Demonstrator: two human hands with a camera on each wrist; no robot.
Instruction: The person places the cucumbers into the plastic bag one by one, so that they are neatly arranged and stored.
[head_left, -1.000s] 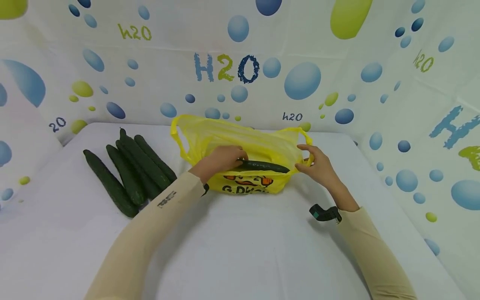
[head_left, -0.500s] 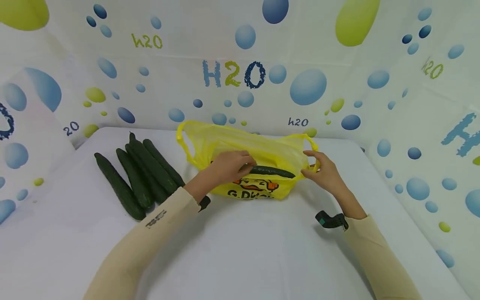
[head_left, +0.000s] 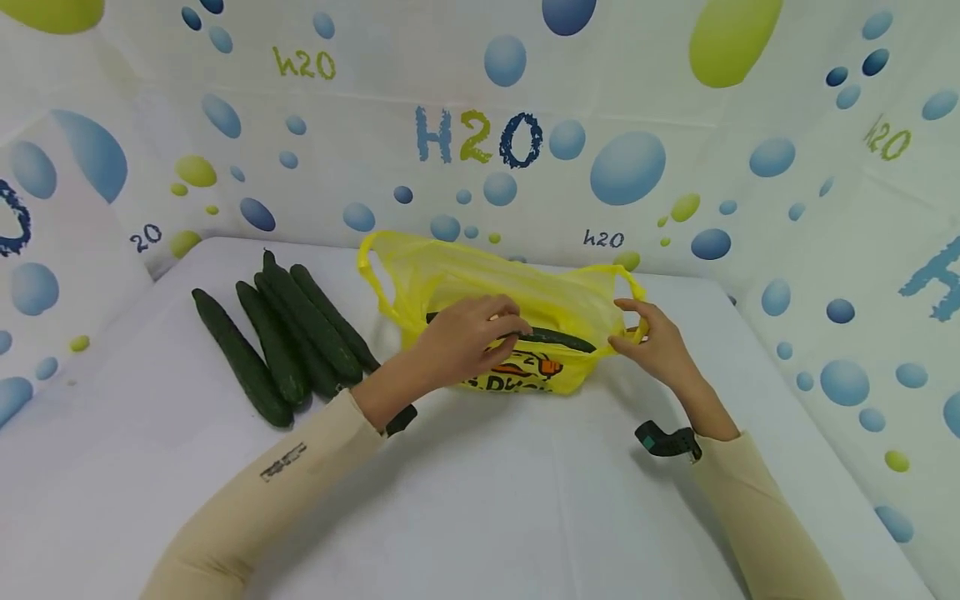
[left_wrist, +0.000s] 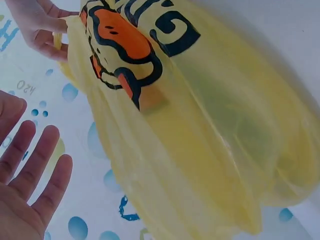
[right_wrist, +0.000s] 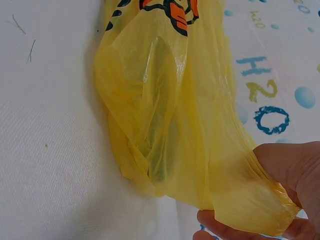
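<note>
A yellow plastic bag [head_left: 487, 271] with a printed duck lies on the table, its mouth facing me. One dark green cucumber [head_left: 562, 337] lies lengthwise in the opening, its middle hidden behind my left hand [head_left: 472, 337]. That hand hovers in front of the bag's mouth; in the left wrist view its fingers [left_wrist: 47, 155] are loosely spread with nothing in them. My right hand [head_left: 660, 346] pinches the bag's right handle [head_left: 637, 312] and keeps that side stretched. Through the thin plastic [right_wrist: 200, 115] a dark green shape shows in the right wrist view.
Several more cucumbers [head_left: 303, 325] lie side by side on the white table [head_left: 480, 508], left of the bag. A patterned backdrop [head_left: 345, 150] hangs behind the table. Black wrist straps [head_left: 667, 439] sit at both sleeves.
My left hand has released the cucumber in the bag and come away from it, toward me and slightly right. The right hand keeps hold of the handle. The head view has shifted a little.
</note>
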